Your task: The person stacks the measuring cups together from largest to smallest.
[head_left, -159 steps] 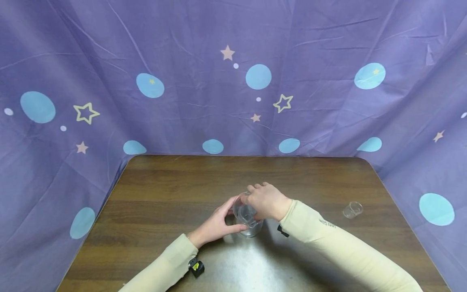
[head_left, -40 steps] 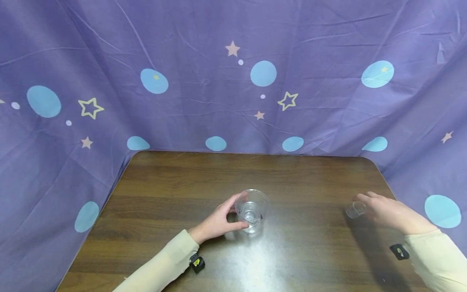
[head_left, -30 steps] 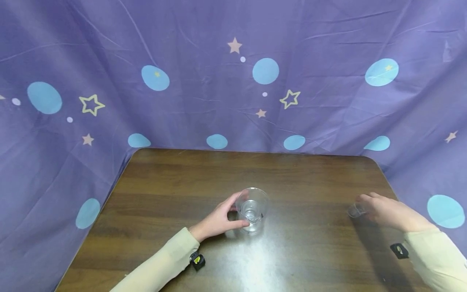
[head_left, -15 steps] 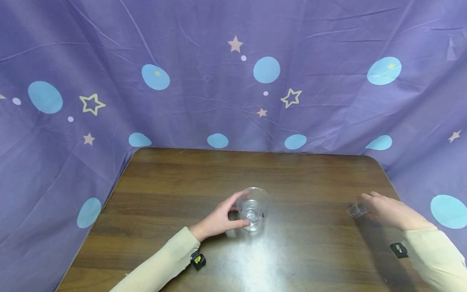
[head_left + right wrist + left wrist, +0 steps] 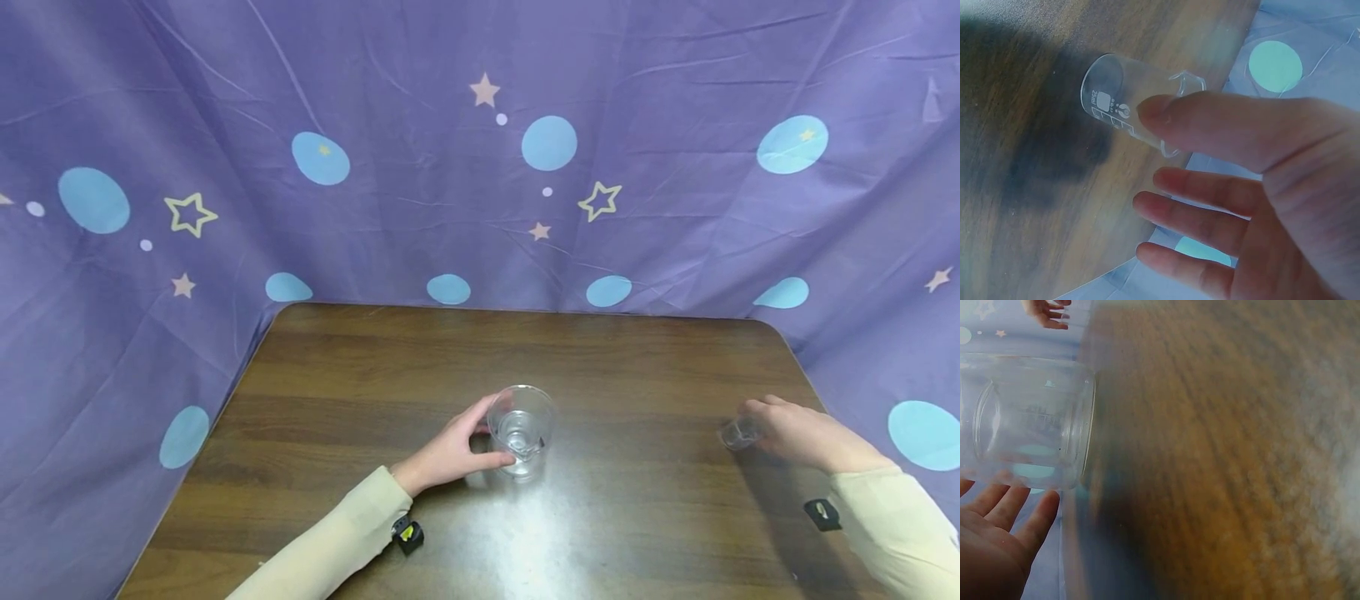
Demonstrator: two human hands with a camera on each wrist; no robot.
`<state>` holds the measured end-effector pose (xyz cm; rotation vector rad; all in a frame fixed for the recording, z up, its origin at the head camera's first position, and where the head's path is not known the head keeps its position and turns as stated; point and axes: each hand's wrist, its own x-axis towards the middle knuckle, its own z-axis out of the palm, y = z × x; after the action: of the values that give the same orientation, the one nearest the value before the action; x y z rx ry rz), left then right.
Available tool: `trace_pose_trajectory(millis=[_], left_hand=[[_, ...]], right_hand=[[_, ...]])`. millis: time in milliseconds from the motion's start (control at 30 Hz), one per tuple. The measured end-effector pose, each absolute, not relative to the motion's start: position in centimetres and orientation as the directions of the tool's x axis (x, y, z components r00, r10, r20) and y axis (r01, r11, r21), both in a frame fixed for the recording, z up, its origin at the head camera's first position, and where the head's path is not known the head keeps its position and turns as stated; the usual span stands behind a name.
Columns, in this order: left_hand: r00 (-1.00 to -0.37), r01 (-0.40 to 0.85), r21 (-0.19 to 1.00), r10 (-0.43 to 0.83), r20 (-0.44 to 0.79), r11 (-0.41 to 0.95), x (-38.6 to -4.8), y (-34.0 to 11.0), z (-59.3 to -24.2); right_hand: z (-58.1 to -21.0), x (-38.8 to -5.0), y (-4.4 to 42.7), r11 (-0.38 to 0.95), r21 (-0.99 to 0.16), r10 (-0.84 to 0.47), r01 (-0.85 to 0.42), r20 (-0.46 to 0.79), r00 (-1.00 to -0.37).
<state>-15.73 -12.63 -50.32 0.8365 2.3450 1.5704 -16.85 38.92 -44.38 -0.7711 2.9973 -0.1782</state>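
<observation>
Clear-glass 25 ml beaker [image 5: 1124,92], at right side of table [image 5: 637,367], now pinched near rim by right hand [image 5: 801,435], which has left nested beakers [image 5: 531,417]; left hand [image 5: 454,448] cups those, fingers half-curled. Work apparently shifts to smallest.

Small beaker [image 5: 1132,84]: "25ml" [image 5: 1094,97] printed in white on wall, seen sideways in right wrist view. Beside it — solid white patch [image 5: 1104,101], small white emblem [image 5: 1123,110] whose detail cannot be made out, row of graduation lines [image 5: 1112,120]. Larger beaker [image 5: 1029,434]: faint marks [image 5: 1041,415] shown on wall in left wrist view — cannot be read.
</observation>
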Motion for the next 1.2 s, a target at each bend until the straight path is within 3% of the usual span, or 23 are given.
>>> trace_pose_trajectory(millis=[1200], left_hand=[[-0.819,0.345,0.899,0.554,0.148,0.269,-15.6,-12.6,-50.3]], right_hand=[[-42.4,-16.4,36.1,0.854,-0.129,-0.515,-0.504,-0.07,-0.854]])
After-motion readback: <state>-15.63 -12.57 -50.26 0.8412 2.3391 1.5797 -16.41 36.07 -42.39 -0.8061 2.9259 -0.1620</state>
